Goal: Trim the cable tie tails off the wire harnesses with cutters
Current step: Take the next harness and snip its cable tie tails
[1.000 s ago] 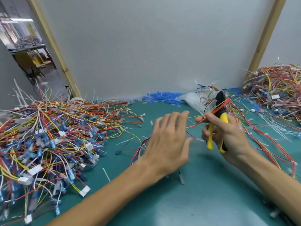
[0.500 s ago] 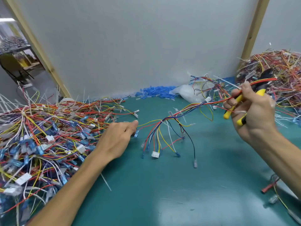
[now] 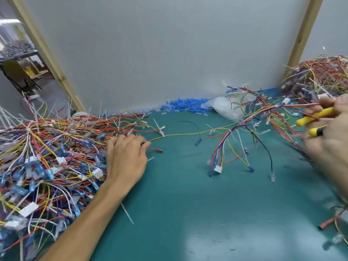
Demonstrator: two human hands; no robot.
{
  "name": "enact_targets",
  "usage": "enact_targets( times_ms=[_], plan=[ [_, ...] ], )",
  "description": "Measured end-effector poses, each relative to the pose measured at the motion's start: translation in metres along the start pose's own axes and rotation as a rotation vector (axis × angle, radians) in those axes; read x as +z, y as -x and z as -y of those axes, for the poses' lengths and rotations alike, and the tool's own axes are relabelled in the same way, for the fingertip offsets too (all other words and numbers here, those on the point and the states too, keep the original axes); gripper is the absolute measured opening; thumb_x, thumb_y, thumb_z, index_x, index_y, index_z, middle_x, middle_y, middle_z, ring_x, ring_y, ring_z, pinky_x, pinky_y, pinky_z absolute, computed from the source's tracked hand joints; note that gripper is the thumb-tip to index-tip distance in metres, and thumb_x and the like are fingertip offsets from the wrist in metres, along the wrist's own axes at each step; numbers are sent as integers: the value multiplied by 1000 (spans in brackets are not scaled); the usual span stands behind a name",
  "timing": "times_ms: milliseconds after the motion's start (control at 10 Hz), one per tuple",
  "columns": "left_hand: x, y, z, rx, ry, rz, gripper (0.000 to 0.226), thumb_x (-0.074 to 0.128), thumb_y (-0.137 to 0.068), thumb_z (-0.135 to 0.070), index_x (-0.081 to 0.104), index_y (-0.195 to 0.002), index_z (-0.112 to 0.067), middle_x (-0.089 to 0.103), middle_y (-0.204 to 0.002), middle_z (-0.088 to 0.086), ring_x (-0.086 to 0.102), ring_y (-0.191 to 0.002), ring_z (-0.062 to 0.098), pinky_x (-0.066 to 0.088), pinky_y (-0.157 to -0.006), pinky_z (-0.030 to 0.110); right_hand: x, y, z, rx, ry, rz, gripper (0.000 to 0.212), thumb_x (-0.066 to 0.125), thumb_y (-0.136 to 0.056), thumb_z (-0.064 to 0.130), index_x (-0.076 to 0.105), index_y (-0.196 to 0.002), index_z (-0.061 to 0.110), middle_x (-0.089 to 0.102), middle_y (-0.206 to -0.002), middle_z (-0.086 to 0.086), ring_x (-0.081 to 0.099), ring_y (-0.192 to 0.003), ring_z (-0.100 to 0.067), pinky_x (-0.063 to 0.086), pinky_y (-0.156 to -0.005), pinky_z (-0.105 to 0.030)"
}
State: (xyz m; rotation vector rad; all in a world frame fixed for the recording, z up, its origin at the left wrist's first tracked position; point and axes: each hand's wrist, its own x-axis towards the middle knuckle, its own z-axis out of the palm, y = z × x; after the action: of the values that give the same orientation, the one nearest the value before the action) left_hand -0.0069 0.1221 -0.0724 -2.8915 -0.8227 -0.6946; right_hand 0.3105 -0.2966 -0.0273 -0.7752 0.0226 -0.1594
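Cutters [image 3: 316, 116] and harness [image 3: 233, 129] in right hand [image 3: 327, 144] grip; left hand [image 3: 126, 159] grip unclear; tags [image 3: 28, 209] unreadable

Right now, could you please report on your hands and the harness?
Left hand at yellow wire, grip unclear. Right hand grips cutters and harness. Wire pile crowds left.

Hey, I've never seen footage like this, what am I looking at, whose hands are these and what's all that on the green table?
No machine: these are a person's bare hands, filmed by a head-worn camera looking down. The green table holds wire harnesses in a left pile and a right pile, plus blue pieces by the wall. The right hand grips yellow-handled cutters plus one harness, which dangles over the table. The left hand rests at the left pile, fingertips on a yellow wire; blur hides whether they pinch it.
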Motion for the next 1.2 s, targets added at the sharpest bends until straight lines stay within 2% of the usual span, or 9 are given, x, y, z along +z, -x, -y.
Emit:
enact_targets(
  times_ms=[100,300,500,700,800,900,1000,1100,1200],
  plan=[
    [-6,1,-4,96,111,-95,20,63,-101,-32,75,-92,-19,68,-94,0,58,-106,32,43,-87,47,85,-22,2,-12,-1,-5,30,47,-113,27,50,-84,17,60,-66,8,50,-53,-9,45,-56,-22],
    [-20,14,-27,315,282,-376,16,68,-99,-30,76,-90,-19,59,-88,-4,47,-84,23,43,-69,38,66,130,-70,74,136,82,31,47,-113,27,51,-84,16,60,-66,7,52,-55,-10,46,-57,-22],
    [-21,41,-68,652,446,-322,15,67,-101,-19,82,-99,-16,61,-86,6,49,-68,22,46,-58,38,65,140,-68,175,46,182,27,45,-113,23,48,-87,17,59,-70,5,49,-56,-12,46,-59,-24],
    [-28,59,-78,631,1352,831,24,73,-97,-21,78,-111,-2,72,-80,-3,68,-70,9,52,-69,22,65,141,-67,245,62,244,27,46,-112,22,48,-85,17,58,-67,6,47,-54,-11,44,-59,-24],
    [-33,50,-65,752,1574,1194,49,61,-102,-31,68,-103,18,72,-97,28,69,-91,26,51,-85,37,66,141,-63,325,14,322,25,50,-108,19,49,-83,19,57,-69,6,43,-54,-7,41,-55,-19],
    [-27,40,-50,416,1626,863,47,64,-96,-36,73,-72,3,66,-60,13,59,-50,19,43,-54,21,66,144,-58,459,-11,420,14,57,-100,19,52,-86,20,57,-73,7,42,-51,-3,40,-50,-15],
    [-14,28,-40,76,1486,336,13,68,-80,-26,72,-77,-15,61,-67,6,46,-56,14,33,-49,22,65,148,-57,578,46,521,8,62,-92,23,56,-93,18,56,-75,8,43,-48,0,41,-46,-13],
    [-8,25,-47,-108,1358,275,22,68,-79,-25,68,-99,-15,67,-82,-3,55,-71,17,43,-59,27,64,153,-58,660,103,604,12,61,-92,26,64,-94,14,57,-73,7,45,-45,-1,43,-43,-14],
    [-9,36,-63,-39,1339,485,37,61,-87,-31,67,-120,-16,75,-112,3,71,-101,15,52,-85,27,61,154,-58,721,147,684,17,60,-91,26,66,-97,11,58,-71,5,46,-43,-2,44,-41,-17]
  ],
)
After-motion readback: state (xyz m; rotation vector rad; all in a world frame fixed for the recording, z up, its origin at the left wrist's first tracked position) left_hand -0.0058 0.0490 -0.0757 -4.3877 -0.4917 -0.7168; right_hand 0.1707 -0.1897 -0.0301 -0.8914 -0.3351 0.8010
